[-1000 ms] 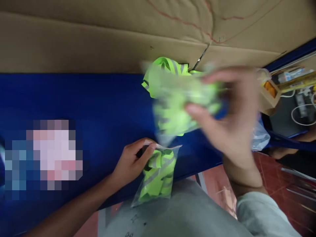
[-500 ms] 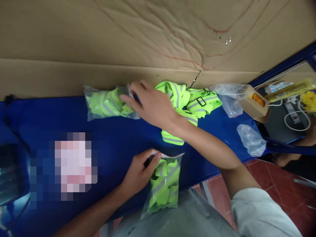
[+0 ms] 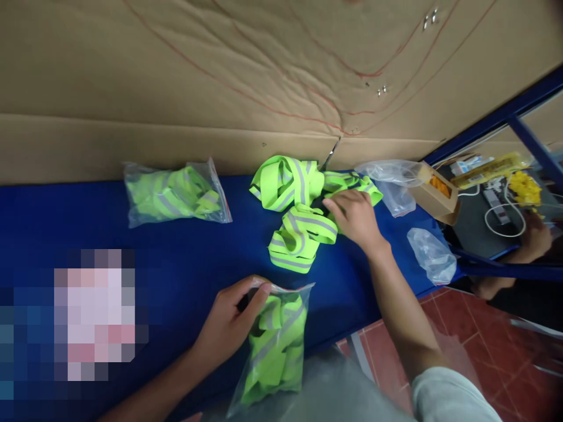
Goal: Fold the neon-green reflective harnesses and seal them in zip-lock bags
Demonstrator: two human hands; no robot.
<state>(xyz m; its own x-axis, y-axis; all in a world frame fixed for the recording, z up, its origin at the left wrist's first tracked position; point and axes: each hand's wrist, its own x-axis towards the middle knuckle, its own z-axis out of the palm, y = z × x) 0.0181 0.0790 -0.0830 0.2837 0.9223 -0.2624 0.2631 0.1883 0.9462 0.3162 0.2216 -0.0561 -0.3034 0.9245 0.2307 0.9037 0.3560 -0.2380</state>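
Near the table's front edge, my left hand (image 3: 240, 313) pinches the top edge of a clear zip bag (image 3: 279, 346) with a folded neon green reflective strap inside. My right hand (image 3: 354, 217) rests at the right end of a loose pile of green straps with grey stripes (image 3: 294, 181); its fingertips bend over the straps, and whether they grip any is hidden. Another bundle of strap (image 3: 301, 237) lies in front of that pile. Further left, a second filled zip bag (image 3: 176, 193) lies flat by the cardboard.
Brown cardboard (image 3: 220, 76) stands behind the blue table (image 3: 176, 258). At the right are clear plastic bags (image 3: 433, 255), a small box (image 3: 435, 190) with orange contents and a blue metal frame (image 3: 501, 120). Another person's hand (image 3: 534, 237) shows beyond it.
My right hand has moved right, from the filled bag at the back left to the loose straps. My left hand still holds its bag. The view has shifted somewhat.
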